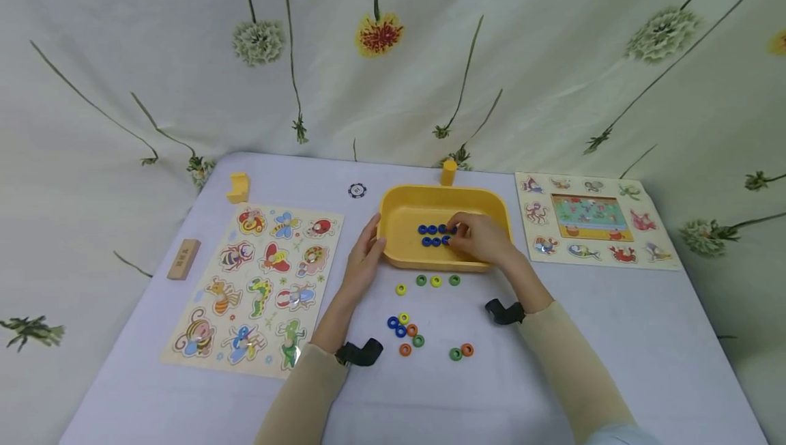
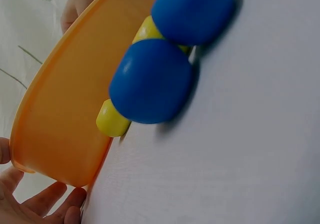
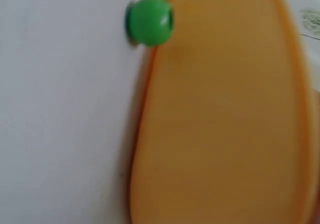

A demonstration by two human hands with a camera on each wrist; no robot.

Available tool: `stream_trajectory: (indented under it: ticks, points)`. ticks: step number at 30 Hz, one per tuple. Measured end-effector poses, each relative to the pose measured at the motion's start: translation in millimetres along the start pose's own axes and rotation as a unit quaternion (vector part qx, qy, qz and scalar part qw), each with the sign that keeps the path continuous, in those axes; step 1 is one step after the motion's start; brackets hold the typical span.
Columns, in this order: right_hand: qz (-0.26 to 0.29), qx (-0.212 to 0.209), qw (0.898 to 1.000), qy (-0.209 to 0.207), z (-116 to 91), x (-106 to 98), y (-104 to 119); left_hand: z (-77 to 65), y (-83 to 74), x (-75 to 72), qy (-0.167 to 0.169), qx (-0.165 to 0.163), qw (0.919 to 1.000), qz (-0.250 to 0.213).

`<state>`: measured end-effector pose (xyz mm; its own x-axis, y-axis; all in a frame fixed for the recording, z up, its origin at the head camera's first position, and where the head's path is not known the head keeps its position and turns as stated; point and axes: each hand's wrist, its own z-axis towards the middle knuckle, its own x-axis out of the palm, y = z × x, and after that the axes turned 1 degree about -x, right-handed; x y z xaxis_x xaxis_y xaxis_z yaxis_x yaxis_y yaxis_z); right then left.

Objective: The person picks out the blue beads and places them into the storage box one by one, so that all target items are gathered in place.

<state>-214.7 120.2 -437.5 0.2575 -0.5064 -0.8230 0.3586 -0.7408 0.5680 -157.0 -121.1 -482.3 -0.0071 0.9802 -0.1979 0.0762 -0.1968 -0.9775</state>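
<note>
A yellow tray (image 1: 402, 216) holds blue beads (image 1: 432, 229) set in two short rows. Over these, my right hand (image 1: 482, 237) reaches in from the right, its thumb and forefinger pinching a blue bead (image 1: 446, 241) at the end of the nearer row. My left hand (image 1: 364, 261) rests against the tray's left end, fingers extended along the outside wall. From the left wrist, its fingers (image 2: 45, 199) touch the tray wall (image 2: 65, 109) low down. The right wrist view shows the tray's outer side (image 3: 220, 109) with a green bead (image 3: 150, 22) beside it; the right hand's fingertips are hidden there.
Loose yellow, green, orange and blue beads (image 1: 401, 331) lie in front of the tray. An insect puzzle board (image 1: 276, 226) is on the left, a sea-animal board (image 1: 534, 189) on the right. A wooden block (image 1: 183, 259), yellow blocks (image 1: 449, 173) and a round chip (image 1: 357, 190) lie around.
</note>
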Motion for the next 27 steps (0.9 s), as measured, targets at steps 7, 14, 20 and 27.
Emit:
stream_trajectory:
  ticks: [7, 14, 20, 27]
  points:
    - [0.084, -0.096, 0.987, -0.098, -30, 1, 12, 1.3, -2.3, -1.4, 0.003, -0.002, 1.0000, 0.007]
    - [0.158, -0.185, 0.968, -0.061, -58, 25, 50, -1.3, -12.6, -3.6, 0.016, -0.008, 0.9998, -0.010]
    - [0.128, -0.199, 0.971, 0.019, -69, 49, 76, -10.8, -26.9, -5.1, 0.019, 0.004, 0.9995, -0.026]
    - [0.078, -0.187, 0.978, 0.049, -70, 72, 79, -3.8, -9.6, -3.6, 0.021, 0.007, 0.9994, -0.027]
